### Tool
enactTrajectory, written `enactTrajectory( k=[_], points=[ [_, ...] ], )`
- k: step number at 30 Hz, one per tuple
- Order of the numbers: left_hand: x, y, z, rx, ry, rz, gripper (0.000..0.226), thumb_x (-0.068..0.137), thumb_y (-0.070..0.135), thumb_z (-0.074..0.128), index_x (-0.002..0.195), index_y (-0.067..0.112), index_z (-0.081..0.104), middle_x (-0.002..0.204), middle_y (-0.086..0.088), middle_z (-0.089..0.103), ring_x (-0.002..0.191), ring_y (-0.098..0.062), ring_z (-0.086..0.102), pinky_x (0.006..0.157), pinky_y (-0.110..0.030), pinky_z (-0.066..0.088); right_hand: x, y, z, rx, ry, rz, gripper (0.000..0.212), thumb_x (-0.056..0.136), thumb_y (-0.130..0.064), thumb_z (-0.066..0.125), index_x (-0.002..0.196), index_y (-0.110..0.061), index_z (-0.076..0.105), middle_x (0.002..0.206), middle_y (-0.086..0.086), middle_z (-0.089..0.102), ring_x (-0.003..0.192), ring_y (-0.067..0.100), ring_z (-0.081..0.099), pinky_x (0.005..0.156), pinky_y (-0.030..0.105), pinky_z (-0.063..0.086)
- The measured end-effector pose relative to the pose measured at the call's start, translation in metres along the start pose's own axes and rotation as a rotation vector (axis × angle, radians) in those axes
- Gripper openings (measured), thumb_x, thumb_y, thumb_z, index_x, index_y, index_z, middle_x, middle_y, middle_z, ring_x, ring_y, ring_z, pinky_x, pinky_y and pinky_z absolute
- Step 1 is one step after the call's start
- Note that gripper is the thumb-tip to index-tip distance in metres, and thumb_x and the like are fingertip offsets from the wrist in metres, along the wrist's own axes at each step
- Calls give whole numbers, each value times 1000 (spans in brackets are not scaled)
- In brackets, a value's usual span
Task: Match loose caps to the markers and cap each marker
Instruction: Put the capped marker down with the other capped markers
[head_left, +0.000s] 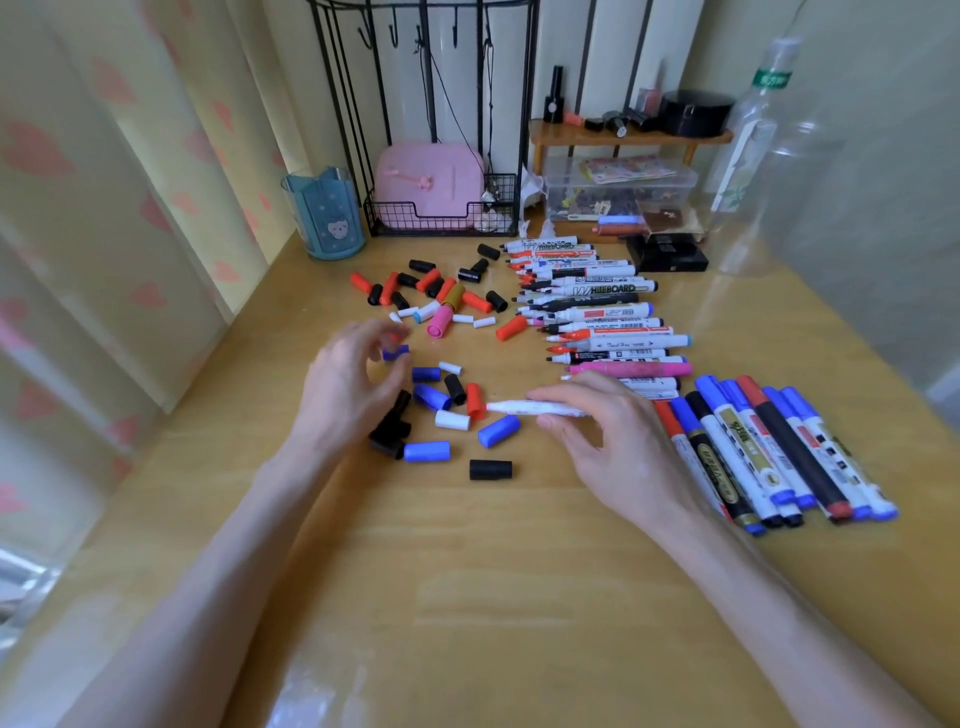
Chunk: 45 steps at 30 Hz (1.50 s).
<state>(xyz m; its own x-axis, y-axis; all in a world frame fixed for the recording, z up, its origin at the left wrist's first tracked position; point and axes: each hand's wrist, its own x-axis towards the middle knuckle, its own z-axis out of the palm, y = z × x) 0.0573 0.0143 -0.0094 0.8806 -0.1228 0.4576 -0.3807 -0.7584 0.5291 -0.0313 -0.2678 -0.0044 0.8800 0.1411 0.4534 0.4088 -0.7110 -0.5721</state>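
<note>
Markers (587, 312) and caps (431, 291) litter wooden desk (467, 597) beside heart-print curtain (78, 208).

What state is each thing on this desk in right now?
Left hand: pinching a small blue cap.
Right hand: holding a white marker, uncapped.
Far marker row: lying uncapped.
Near marker group: capped.
Loose caps: scattered, off markers.
Clear bottle: upright.
Blue cup: upright.

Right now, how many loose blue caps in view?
5 blue caps: one pinched in left hand; two just right of it; one near the marker tip; one beside black caps. More may be hidden.
</note>
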Motion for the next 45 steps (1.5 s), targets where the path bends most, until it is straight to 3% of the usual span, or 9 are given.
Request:
enactTrajectory(
  k=[3,8,13,17,23,31,36,40,45],
  points=[
    [23,-25,5,24,58,-202,40,93,24,73,130,23,59,107,-1,61,97,-22,59,80,-38,49,10,-5,-2,-2,-16,0,23,96,-17,73,118,-25,77,103,-14,63,96,7,59,84,24,47],
    [46,-44,14,38,-8,-377,25,97,36,68,118,22,72,111,-4,67,104,-25,64,80,-34,47,25,-6,4,27,6,38,24,96,-16,73,119,-23,77,105,-10,66,98,9,62,84,21,48],
    [53,-47,11,28,-88,-365,22,100,32,67,120,23,71,103,0,69,95,-24,63,77,-34,47,24,3,12,20,42,107,24,97,-16,73,119,-24,77,105,-12,66,97,7,62,78,10,41],
    [60,-52,0,85,-215,-341,27,97,26,71,123,23,69,108,-1,70,93,-22,60,80,-34,47,21,7,13,5,51,118,25,96,-16,74,119,-24,77,104,-10,66,97,10,64,78,23,49],
    [58,-43,-2,212,-216,-332,28,99,22,65,124,15,72,113,-6,72,95,-21,59,79,-33,47,18,8,11,-13,63,112,25,96,-14,73,119,-23,77,104,-10,65,97,11,63,79,19,47],
    [24,18,-26,-512,-105,-442,10,93,21,78,101,20,72,95,5,79,94,-8,74,79,-20,55,15,4,4,-2,104,80,25,98,-16,71,122,-23,75,104,-10,64,98,12,63,81,27,51],
    [-24,45,-24,-650,-168,-414,9,94,14,76,101,15,71,82,5,72,81,-8,66,79,-27,49,11,-2,8,9,87,13,24,99,-18,70,122,-23,75,104,-6,65,97,16,62,83,36,52],
    [-33,54,-25,-787,-289,-407,10,97,8,70,106,6,67,85,-10,73,69,-16,56,66,-17,48,6,-3,11,7,81,-21,23,99,-17,70,121,-22,76,102,-8,64,95,17,62,84,30,50],
    [-33,52,-26,-770,-348,-399,18,97,9,71,112,2,65,76,-3,71,69,-16,59,61,-11,47,5,-1,11,23,104,-43,24,99,-12,70,121,-21,76,99,-8,63,91,18,61,81,35,51]
  ],
)
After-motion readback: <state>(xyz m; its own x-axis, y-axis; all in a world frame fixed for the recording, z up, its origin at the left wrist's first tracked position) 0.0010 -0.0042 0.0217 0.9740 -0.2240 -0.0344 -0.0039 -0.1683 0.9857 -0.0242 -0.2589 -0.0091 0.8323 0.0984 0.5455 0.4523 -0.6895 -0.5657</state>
